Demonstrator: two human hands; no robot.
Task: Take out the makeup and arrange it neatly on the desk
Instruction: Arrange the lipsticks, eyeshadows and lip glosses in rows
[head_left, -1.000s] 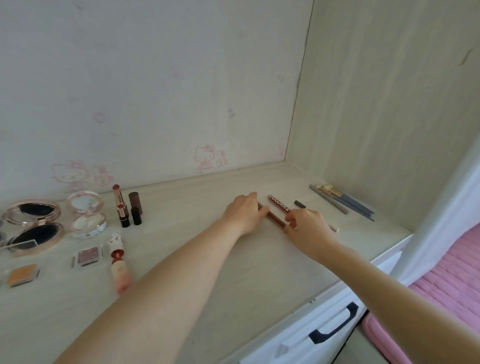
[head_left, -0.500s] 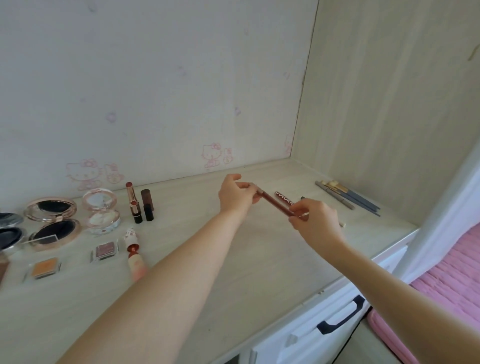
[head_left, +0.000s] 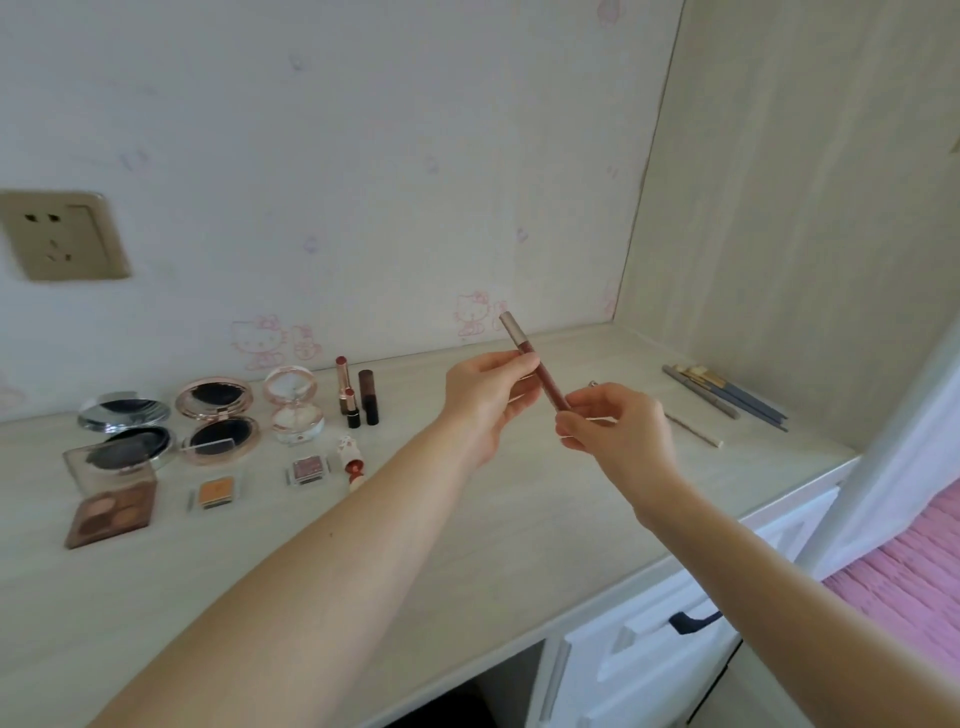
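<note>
Both hands hold a slim reddish-brown makeup pencil (head_left: 535, 361) above the middle of the pale wooden desk (head_left: 493, 545). My left hand (head_left: 485, 400) pinches its upper part, and my right hand (head_left: 613, 431) pinches its lower end. The pencil tilts up and to the left, its pale tip pointing at the wall. On the desk's left side lie open compacts (head_left: 215, 421), an eyeshadow palette (head_left: 111, 512), small shadow pots (head_left: 215, 493) and upright lipsticks (head_left: 356, 395).
Several brushes and pencils (head_left: 727, 397) lie at the right by the side panel, with a thin pale stick (head_left: 693, 430) nearer me. A wall socket (head_left: 62, 236) is at the far left. White drawers with a black handle (head_left: 693, 621) sit below the desk's right edge, beside pink bedding (head_left: 904, 566).
Both hands lifted the reddish pencil off the desk and raised it. It now tilts more steeply upward. The view shifted, showing more of the left side.
</note>
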